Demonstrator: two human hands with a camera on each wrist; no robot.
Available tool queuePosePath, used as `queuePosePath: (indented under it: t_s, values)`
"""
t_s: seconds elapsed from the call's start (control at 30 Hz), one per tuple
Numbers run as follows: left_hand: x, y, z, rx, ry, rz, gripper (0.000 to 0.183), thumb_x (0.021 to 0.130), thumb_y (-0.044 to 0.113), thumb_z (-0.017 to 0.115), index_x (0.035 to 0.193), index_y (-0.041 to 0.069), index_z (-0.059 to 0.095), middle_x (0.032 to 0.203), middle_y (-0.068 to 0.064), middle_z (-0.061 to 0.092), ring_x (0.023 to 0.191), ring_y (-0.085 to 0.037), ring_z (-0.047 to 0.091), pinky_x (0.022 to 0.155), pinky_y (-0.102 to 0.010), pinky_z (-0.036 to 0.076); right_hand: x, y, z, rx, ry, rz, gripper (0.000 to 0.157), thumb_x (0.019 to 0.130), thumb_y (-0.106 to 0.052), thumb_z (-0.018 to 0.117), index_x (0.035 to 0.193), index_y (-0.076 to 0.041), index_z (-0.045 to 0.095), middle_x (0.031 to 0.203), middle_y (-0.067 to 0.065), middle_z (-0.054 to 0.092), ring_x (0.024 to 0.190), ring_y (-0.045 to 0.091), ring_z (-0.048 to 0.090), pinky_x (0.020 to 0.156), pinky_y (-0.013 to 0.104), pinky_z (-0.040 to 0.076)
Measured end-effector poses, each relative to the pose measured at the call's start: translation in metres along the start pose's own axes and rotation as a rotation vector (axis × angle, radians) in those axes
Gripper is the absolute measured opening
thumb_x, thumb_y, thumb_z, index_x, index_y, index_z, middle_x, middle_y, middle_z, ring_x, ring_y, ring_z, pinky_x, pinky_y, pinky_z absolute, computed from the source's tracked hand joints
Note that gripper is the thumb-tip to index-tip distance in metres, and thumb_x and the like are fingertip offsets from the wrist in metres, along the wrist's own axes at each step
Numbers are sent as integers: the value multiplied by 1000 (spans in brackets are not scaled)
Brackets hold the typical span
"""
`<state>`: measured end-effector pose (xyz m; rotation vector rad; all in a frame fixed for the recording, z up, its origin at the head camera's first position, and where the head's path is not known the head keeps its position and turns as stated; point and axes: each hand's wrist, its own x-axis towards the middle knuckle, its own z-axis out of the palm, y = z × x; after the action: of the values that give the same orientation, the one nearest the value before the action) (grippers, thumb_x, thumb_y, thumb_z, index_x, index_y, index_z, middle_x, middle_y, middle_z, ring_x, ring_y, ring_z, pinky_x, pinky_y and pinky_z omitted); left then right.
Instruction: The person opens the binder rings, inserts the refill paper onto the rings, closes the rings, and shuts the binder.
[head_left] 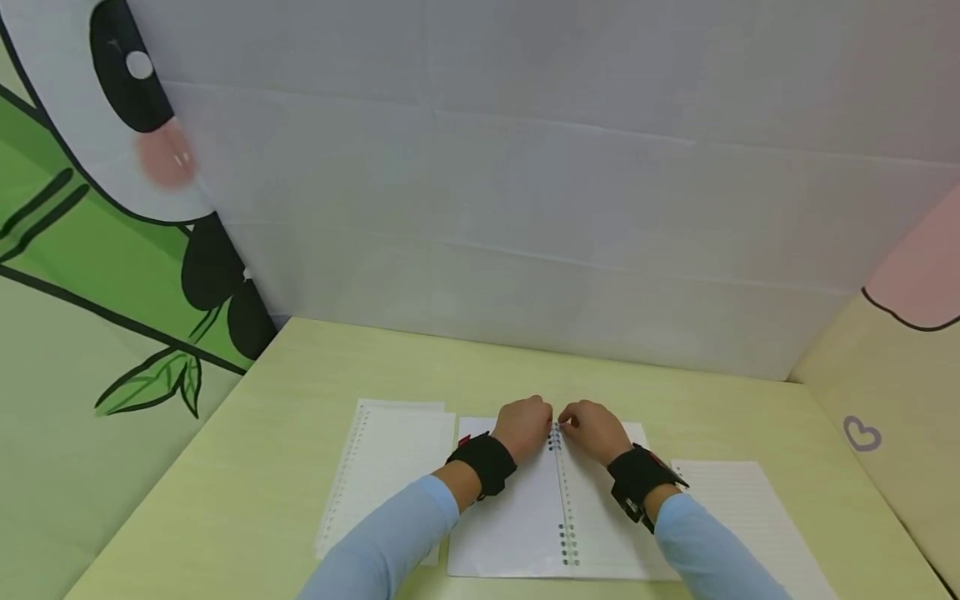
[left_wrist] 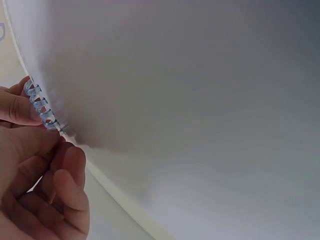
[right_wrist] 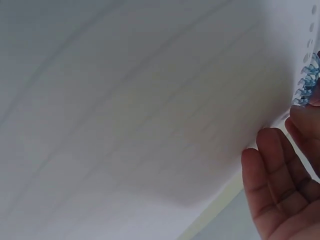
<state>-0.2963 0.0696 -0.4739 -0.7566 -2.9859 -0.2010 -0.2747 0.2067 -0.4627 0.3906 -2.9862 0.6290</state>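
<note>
A loose-leaf notebook [head_left: 510,537] lies spread flat on the table, with clear bluish plastic binder rings [head_left: 568,546] along its middle. At the far end of the spine, my left hand [head_left: 525,427] and right hand [head_left: 597,432] meet from either side. In the left wrist view, my left hand [left_wrist: 45,185] pinches the binding beside the rings [left_wrist: 42,107]. Thumb and finger of my right hand [right_wrist: 287,185] pinch the rings [right_wrist: 307,82] in the right wrist view. Punched holes show along the lined page [right_wrist: 165,115]. Exact fingertip contact is partly hidden.
Loose punched sheets [head_left: 397,467] lie left of the notebook on the pale yellow table [head_left: 225,483]. A lined sheet [head_left: 750,525] lies to the right, partly under the right sleeve. Behind the table stands a whitish wall panel [head_left: 525,208].
</note>
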Motion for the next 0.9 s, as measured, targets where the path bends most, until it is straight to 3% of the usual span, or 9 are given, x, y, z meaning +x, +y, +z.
queuePosePath:
  t_s: [0.3,0.9]
  values:
    - [0,3,-5,14,29,27,16,88,22,52,81,16,65,70,2,52,54,-9,44,46,-24,35,2,3,4,6,-1,19,9,80,-13,62,85,-11,68,71,0,51,61,11,42,57,26,34]
    - [2,5,-3,74,13,1,14,86,23,55,80,16,66,69,1,54,54,-10,48,46,-27,40,2,7,8,11,28,19,10,79,-16,63,85,-12,70,70,0,52,61,11,42,56,25,33]
